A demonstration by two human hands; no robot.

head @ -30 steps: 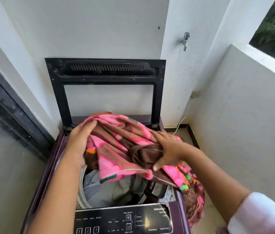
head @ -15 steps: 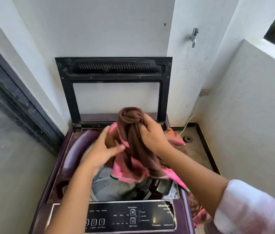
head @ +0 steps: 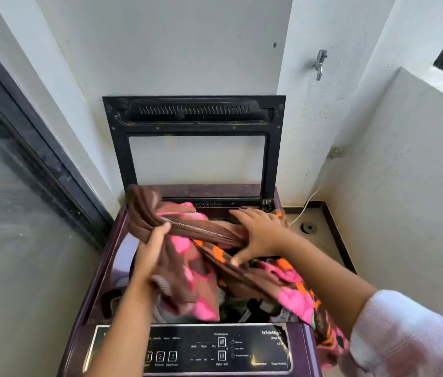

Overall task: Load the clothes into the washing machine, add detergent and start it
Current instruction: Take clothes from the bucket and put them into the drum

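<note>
White-walled balcony corner, washing machine (head: 98,270) lid up.
Left hand (head: 151,250) grips the cloth (head: 187,257); right hand (head: 262,235) presses it, fingers spread; drum mostly hidden.

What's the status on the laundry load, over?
Left hand gripping cloth; right hand pressing it flat. Cloth half in washer, tail over right edge. Lid up, nothing blocking.

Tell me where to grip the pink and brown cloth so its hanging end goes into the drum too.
Grip the trailing end draped over the washing machine's right rim, coming from the right and above. That end hangs outside beside the control panel, while the left hand clamps the bunched brown part and the right hand presses the middle.
</note>
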